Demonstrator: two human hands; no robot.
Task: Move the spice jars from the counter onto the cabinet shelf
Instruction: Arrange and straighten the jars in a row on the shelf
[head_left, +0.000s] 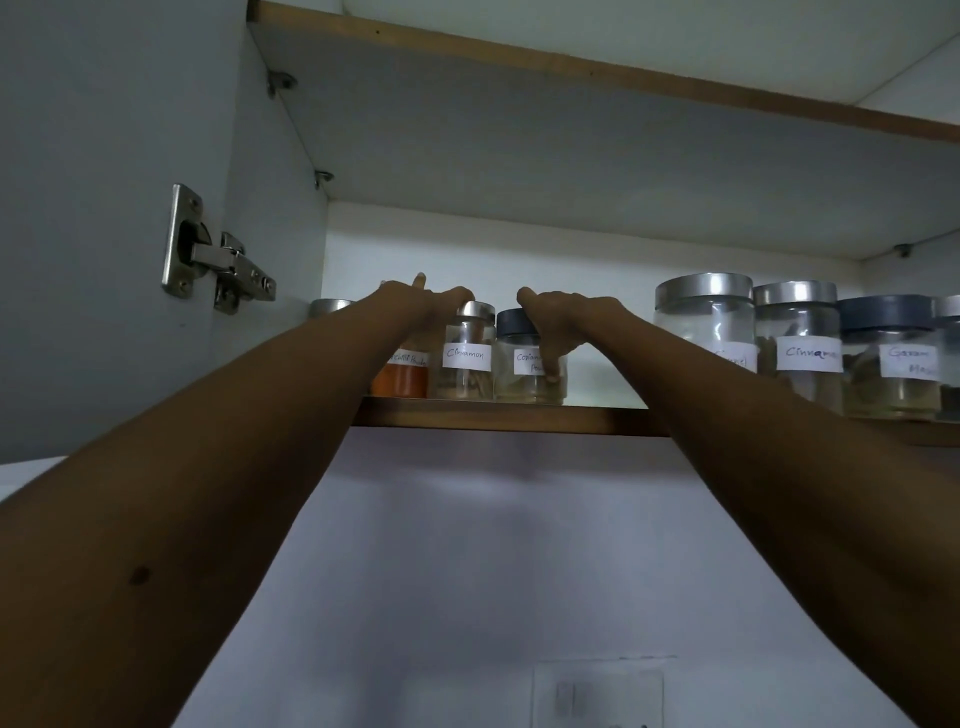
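Both arms reach up to the cabinet shelf (509, 418). My left hand (431, 304) lies over the tops of an orange-powder jar (408, 376) and a small silver-lidded jar labelled Cinnamon (467, 358); one finger points up. My right hand (558, 322) grips a dark-lidded jar labelled Coriander (524, 374), with the thumb down its front and the fingers over the lid. These three jars stand side by side at the shelf's front edge. Part of another silver lid (330, 306) shows behind my left forearm.
Several bigger labelled glass jars (800, 348) stand on the right of the shelf. The open cabinet door with its metal hinge (218, 260) is at the left. An upper shelf board (571, 119) runs overhead. A wall switch plate (597, 696) sits below.
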